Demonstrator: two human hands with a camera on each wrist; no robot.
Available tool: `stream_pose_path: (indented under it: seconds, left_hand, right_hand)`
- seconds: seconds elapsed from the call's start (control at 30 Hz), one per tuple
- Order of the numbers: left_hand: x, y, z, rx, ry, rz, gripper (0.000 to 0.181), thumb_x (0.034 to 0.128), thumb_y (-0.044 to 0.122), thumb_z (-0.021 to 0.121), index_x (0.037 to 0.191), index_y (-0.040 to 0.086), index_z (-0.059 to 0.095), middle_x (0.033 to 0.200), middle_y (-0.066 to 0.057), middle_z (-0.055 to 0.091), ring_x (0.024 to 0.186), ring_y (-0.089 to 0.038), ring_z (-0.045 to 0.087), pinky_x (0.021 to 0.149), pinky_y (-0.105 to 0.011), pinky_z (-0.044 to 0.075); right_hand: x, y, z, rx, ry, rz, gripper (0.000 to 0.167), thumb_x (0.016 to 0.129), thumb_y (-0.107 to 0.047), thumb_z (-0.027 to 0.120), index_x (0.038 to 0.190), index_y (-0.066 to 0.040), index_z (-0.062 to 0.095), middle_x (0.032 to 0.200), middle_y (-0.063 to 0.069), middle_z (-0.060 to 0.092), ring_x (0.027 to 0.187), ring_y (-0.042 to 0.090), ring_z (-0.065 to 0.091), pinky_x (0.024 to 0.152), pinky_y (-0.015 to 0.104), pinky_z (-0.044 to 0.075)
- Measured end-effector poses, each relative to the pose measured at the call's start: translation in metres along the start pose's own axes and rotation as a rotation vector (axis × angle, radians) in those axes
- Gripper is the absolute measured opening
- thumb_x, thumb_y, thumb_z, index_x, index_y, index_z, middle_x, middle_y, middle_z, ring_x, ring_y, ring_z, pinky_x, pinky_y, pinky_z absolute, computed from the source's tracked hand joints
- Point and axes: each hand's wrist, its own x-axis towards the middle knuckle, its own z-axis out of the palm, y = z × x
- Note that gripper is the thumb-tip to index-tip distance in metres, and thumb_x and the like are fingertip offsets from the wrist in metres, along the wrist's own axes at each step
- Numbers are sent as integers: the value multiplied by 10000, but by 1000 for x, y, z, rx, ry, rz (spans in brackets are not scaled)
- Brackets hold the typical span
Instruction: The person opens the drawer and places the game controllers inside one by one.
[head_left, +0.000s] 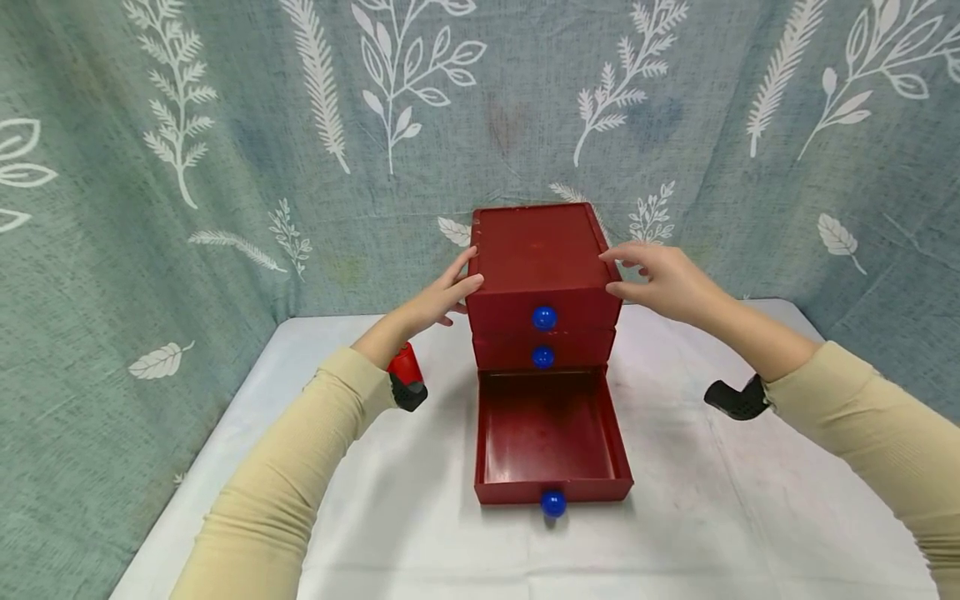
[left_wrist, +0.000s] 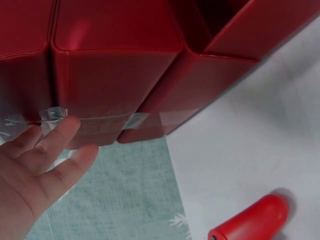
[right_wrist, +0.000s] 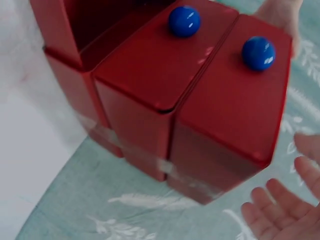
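Note:
A dark red unit of three stacked drawers (head_left: 536,250) with blue knobs stands at the table's middle. Its bottom drawer (head_left: 551,437) is pulled out and empty; the upper two are closed. My left hand (head_left: 431,304) is at the unit's upper left side, fingers spread; in the left wrist view the left hand (left_wrist: 42,170) has its fingertips by the taped side, contact unclear. On the other side, my right hand (head_left: 663,279) is held by the top right edge with fingers slightly bent. The right wrist view shows a gap between the right hand (right_wrist: 285,205) and the unit.
A red object (head_left: 405,365), rounded at one end in the left wrist view, lies on the white-covered table (head_left: 675,500) left of the unit, partly behind my left wrist. Patterned green-grey curtain (head_left: 510,100) hangs behind and at both sides.

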Motion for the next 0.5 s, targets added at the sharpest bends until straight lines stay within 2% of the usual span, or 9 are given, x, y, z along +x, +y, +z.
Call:
stream_pose_path:
  seconds: [0.2, 0.37, 0.5]
  left_hand:
    - [-1, 3, 0, -21, -17, -5, 630, 933, 508, 360, 1424, 480, -33, 1530, -54, 107, 1237, -405, 410, 933, -603, 332]
    - [-12, 16, 0, -44, -31, -15, 640, 956, 426, 354, 1453, 398, -48, 1529, -88, 97, 1245, -429, 390, 935, -613, 321]
    - [-10, 13, 0, -42, -31, -5, 643, 954, 435, 350, 1453, 398, -52, 1529, -95, 95, 1243, -431, 390, 931, -611, 327]
  right_hand:
    - [11, 15, 7, 18, -38, 35, 546, 864, -223, 637, 1340, -35, 447, 1399, 199, 366, 1298, 371, 305, 985, 567, 299]
    - [20, 26, 12, 43, -99, 61, 635, 871, -313, 617, 1398, -61, 366, 1460, 193, 268, 1351, 371, 208, 1017, 596, 225]
    - [26, 31, 16, 69, -143, 80, 686, 870, -371, 603, 1428, -93, 317, 1498, 155, 200, 1372, 355, 160, 1022, 601, 205]
